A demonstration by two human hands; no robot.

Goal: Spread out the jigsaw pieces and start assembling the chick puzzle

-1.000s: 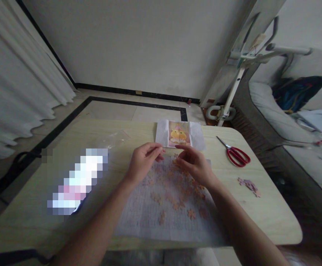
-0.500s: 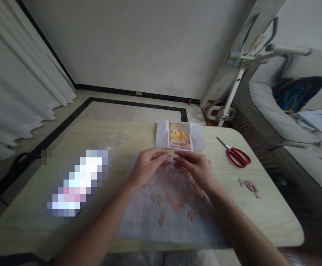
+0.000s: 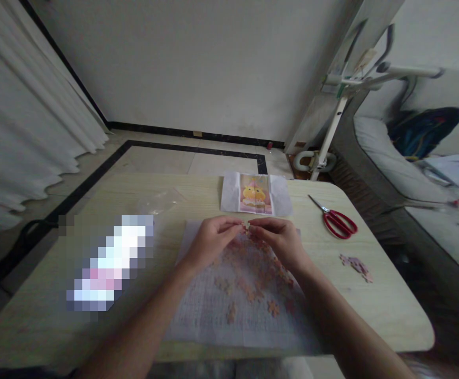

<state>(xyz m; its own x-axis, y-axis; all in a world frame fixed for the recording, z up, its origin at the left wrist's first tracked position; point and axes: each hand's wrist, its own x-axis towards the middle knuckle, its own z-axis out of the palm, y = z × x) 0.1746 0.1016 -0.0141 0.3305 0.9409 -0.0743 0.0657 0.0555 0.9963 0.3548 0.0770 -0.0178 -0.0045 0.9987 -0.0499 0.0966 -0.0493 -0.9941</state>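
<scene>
My left hand (image 3: 209,239) and my right hand (image 3: 279,239) meet fingertip to fingertip over the far edge of a pale gridded sheet (image 3: 209,310). Between the fingertips they pinch a small jigsaw piece (image 3: 246,227). Several loose pinkish jigsaw pieces (image 3: 253,287) lie scattered on the sheet under and in front of my hands. Just beyond my hands lies a reference picture (image 3: 255,193) of a yellow cartoon figure on white paper.
Red-handled scissors (image 3: 338,219) lie on the wooden table (image 3: 387,310) at the right. A small cluster of joined pieces (image 3: 356,265) sits near the right edge. A clear plastic bag (image 3: 160,200) lies far left of centre. A blurred patch covers something on the left.
Both hands have drawn a little nearer to me and closed together; their fingertips, apart a second ago, now meet on one small piece.
</scene>
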